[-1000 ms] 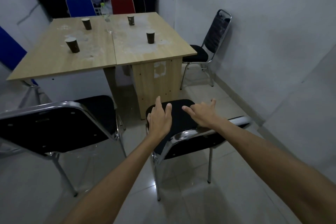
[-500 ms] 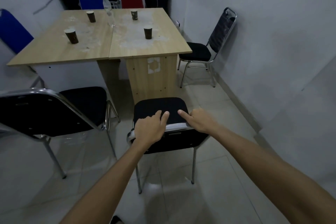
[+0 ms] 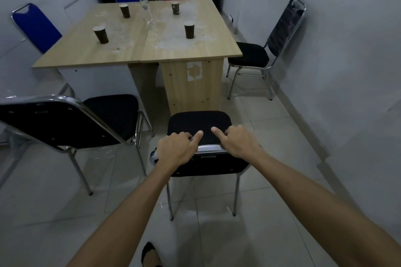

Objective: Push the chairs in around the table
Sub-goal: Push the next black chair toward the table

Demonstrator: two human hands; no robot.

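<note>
Now both hands are on the chrome top rail of the near black chair (image 3: 198, 124): the left hand (image 3: 176, 150) is curled over the rail toward its left corner, index finger pointing inward, and the right hand (image 3: 239, 142) grips it to the right, index finger likewise extended over the backrest. The chair's seat faces the table (image 3: 134, 47) and sits just short of the wooden end panel, not yet tucked under. To its left another black chair (image 3: 65, 123) stands angled away from the table. A third black chair (image 3: 269, 50) sits at the table's right side by the wall. Four dark cups and a clear bottle (image 3: 145, 4) stand on the tabletop.
</note>
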